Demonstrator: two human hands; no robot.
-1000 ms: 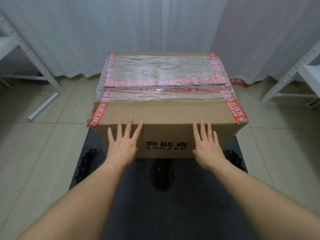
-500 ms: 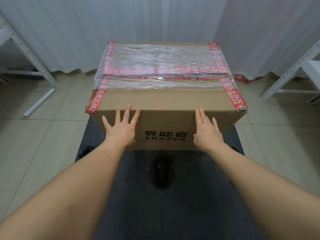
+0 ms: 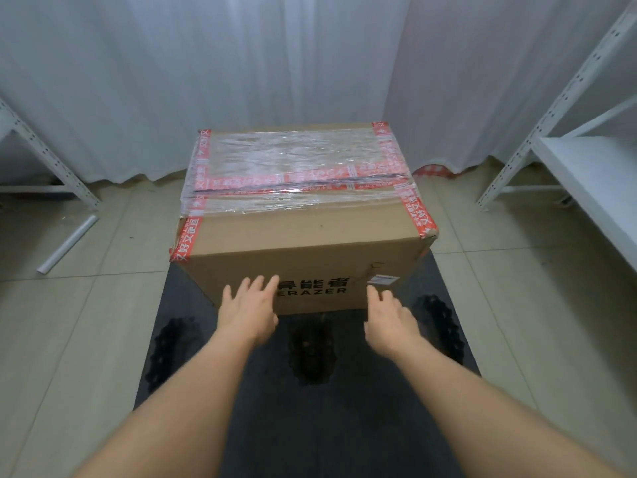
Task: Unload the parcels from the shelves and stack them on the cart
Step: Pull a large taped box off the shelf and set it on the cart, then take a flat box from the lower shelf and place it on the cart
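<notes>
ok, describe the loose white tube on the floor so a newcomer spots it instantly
Start at the big taped box on the dark cart, then look left across the tiled floor. The tube lies slanted there, just in front of the left shelf's foot. It is the only loose white piece; the rest is bolted frame.

a taped cardboard box (image 3: 303, 229) sits at the far end of the dark cart deck (image 3: 310, 408). the left hand (image 3: 250, 310) and right hand (image 3: 387, 315) reach its near face, fingers straight.
</notes>
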